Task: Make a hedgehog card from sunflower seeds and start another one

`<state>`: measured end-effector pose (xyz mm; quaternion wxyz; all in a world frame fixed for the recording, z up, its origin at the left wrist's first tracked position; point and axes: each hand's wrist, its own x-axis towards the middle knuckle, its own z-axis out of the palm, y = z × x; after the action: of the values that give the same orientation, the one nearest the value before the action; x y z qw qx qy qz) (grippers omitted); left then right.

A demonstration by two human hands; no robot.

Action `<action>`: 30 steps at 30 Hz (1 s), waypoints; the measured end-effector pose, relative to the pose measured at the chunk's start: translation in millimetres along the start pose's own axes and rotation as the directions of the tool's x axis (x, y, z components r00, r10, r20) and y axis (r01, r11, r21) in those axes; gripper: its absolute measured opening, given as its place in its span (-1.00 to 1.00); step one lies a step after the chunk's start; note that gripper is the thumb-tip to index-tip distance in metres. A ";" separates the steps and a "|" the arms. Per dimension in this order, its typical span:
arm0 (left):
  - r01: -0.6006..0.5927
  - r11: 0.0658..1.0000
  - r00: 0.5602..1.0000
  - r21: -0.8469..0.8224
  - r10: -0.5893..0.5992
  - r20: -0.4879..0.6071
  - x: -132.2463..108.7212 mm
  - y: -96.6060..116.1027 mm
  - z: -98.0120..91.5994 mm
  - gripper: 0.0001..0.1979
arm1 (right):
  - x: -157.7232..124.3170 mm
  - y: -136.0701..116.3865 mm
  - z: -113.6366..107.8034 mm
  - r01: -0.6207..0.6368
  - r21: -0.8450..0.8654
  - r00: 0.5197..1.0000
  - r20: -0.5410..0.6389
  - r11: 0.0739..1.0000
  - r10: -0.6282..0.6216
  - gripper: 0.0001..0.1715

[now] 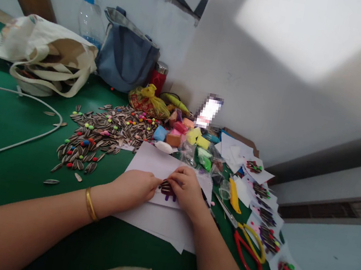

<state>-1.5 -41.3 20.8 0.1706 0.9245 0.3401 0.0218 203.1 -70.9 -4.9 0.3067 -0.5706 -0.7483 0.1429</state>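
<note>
Both hands meet over a white sheet of paper [151, 160] lying on the green table [22, 163]. My left hand [134, 187], with a gold bangle on its wrist, is curled with its fingertips pressed at the left side of a small purple shape with dark seeds [167, 190] on the paper. My right hand [186, 189] is closed too, fingertips pinched over the top of that shape. Whether either hand holds a seed is hidden. More white sheets lie under the top one.
A pile of striped sunflower seeds and coloured beads [104, 133] lies left of the paper. Blocks of coloured clay [183, 135], red-and-yellow scissors [247, 249], a yellow knife [234, 195] and finished seed pictures [267, 217] sit to the right. Bags [124, 55], a bottle [88, 21], a white cable [7, 146].
</note>
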 end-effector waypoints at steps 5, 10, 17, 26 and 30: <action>0.004 1.000 1.000 0.013 -0.004 -0.007 0.3 -0.7 2.6 -0.64 | 0.2 -0.3 -0.3 0.005 -0.010 1.000 0.008 1.000 -0.005 -0.83; 0.009 1.000 1.000 -0.028 -0.009 -0.003 -0.3 1.2 -0.9 -0.62 | -0.2 -2.0 -1.5 0.004 -0.019 1.000 0.008 1.000 -0.004 -0.83; 0.001 0.998 1.000 -0.064 -0.002 -0.014 -1.5 1.6 -0.8 -0.62 | -1.5 -2.5 -1.4 0.000 -0.013 1.000 0.008 1.000 0.000 -0.83; -0.008 1.000 1.000 -0.013 0.008 -0.002 0.8 0.2 2.8 -0.64 | -0.8 -3.5 -0.8 0.001 -0.016 1.000 0.010 1.000 0.000 -0.83; -0.004 1.000 1.000 -0.029 0.004 0.004 0.4 0.8 1.5 -0.64 | -0.9 -3.4 -0.6 0.011 -0.015 1.000 0.011 1.000 -0.011 -0.83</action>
<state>-0.5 -42.0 19.7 0.1845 0.9228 0.3374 0.0254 201.0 -72.9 -2.8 0.2990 -0.5680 -0.7541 0.1390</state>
